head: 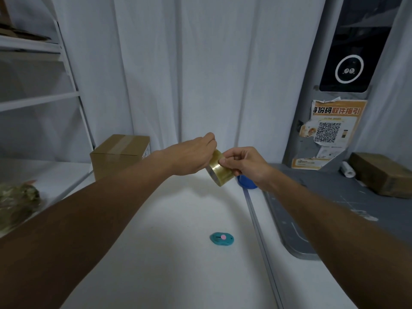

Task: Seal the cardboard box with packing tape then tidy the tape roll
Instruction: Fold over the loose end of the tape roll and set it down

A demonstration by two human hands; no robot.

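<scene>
A roll of clear yellowish packing tape (pixel 219 172) is held in the air above the white table, between both hands. My left hand (pixel 191 155) grips it from the left and top, fingers curled over it. My right hand (pixel 243 162) pinches its outer face with thumb and fingertips. A brown cardboard box (pixel 118 156) stands at the table's far left corner, flaps closed, with a strip of tape running along its top. It sits well to the left of both hands.
A teal cutter with a pink button (pixel 221 239) lies on the white table (pixel 178 264) near me. A blue object (pixel 245 182) shows behind my right hand. A grey counter (pixel 330 197) on the right holds a flat brown parcel (pixel 383 173) and a small white roll (pixel 347 169). White shelving (pixel 40 99) stands on the left.
</scene>
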